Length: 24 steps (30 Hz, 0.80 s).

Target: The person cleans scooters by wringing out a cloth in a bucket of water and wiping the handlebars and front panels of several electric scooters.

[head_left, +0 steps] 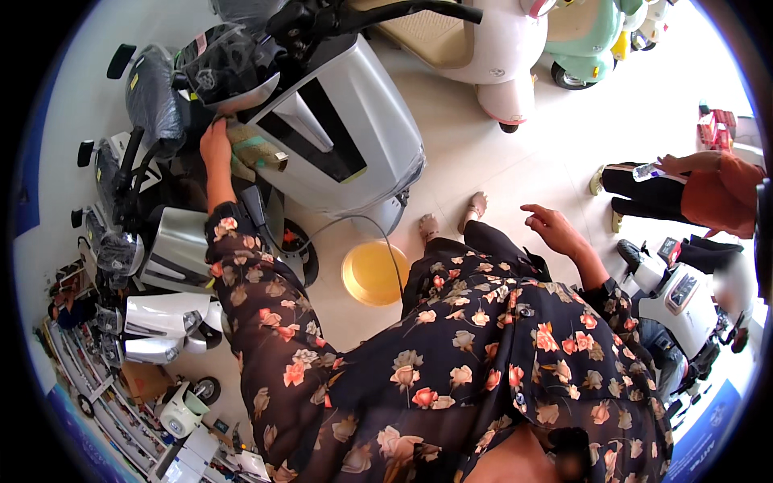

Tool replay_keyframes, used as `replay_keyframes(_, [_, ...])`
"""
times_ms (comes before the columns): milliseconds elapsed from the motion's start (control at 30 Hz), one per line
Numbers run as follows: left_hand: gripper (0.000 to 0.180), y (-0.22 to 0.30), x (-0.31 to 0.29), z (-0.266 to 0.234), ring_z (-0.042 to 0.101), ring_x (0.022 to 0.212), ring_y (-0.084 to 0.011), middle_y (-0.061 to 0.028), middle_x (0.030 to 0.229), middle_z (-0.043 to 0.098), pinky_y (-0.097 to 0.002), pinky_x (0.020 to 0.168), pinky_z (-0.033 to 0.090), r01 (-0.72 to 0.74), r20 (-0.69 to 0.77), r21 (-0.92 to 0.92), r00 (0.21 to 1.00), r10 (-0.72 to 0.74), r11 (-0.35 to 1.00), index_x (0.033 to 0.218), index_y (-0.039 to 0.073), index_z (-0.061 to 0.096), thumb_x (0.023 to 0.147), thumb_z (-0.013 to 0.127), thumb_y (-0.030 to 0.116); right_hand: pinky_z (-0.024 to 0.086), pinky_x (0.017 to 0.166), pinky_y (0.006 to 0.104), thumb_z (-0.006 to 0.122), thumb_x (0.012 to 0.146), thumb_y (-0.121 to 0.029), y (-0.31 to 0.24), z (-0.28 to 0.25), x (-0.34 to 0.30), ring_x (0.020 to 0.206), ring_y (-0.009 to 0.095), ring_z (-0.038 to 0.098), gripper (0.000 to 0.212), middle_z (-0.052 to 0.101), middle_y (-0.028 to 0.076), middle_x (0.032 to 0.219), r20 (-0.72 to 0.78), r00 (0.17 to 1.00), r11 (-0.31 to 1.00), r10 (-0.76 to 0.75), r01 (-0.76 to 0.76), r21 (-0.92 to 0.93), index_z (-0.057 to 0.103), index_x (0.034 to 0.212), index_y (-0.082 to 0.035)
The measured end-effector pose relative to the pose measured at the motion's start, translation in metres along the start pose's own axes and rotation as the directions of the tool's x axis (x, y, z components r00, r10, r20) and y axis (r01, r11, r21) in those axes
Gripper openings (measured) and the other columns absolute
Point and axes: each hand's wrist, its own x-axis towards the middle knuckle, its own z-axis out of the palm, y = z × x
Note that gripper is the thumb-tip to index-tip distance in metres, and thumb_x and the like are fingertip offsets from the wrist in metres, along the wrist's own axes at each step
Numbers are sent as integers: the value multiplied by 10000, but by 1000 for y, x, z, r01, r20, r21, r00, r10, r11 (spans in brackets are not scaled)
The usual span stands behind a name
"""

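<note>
We see the left hand (216, 153) closed on a greenish-brown cloth (251, 151), which sits bunched against the side of a silver scooter panel (358, 113); some of the fingertips are hidden from us. A small pale patch shows at the cloth's end, too tiny for us to tell whether it is a label. Our right hand (555, 229) is spread loosely above the tiled floor (459, 318), fingers apart, holding nothing.

As for markings, we find a round emblem (205, 79) on the wrapped headlight unit above the cloth, with a pink sticker (201, 43) near it. A yellow-green strip edges the lower end of the panel's black inlay. The pink scooter (507, 40) carries a small emblem on its front, and pale lettering runs along a blue banner (708, 423) at lower right.

Between our left sleeve and our feet stands a yellow basin (362, 278), with a thin dark cable (354, 217) curving across it in our view. To our right, another person (721, 193) holds a clear bottle (646, 171).
</note>
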Motion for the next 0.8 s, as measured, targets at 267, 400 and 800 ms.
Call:
replay_keyframes(267, [557, 51, -167, 110, 250, 1375, -449, -293, 1488, 209, -505, 1144, 201, -110, -360, 200, 916, 178, 974, 1411, -68, 287, 910, 444, 119, 496, 796, 389, 537, 925, -216, 24, 21, -11, 861, 310, 649, 345, 679, 191, 918, 16, 994, 995, 104, -104, -1, 575, 1234, -67])
replay_keyframes(400, [636, 3, -245, 153, 218, 1385, -460, -302, 1492, 211, -501, 1155, 151, -64, -261, 62, 962, 78, 996, 1443, -59, 236, 931, 460, 245, 497, 815, 390, 529, 929, -225, 10, 22, -14, 900, 331, 648, 353, 678, 198, 936, 76, 995, 997, 63, -60, -38, 564, 1243, -68])
replay_keyframes(800, [558, 7, -84, 50, 548, 1119, -430, -314, 1243, 540, -420, 951, 429, 12, -395, -407, 899, -188, 913, 1275, -121, 429, 988, 440, 358, 497, 815, 394, 534, 920, -213, 1, 10, -7, 892, 345, 646, 354, 672, 218, 946, 67, 994, 991, 87, -79, -104, 571, 1243, -70])
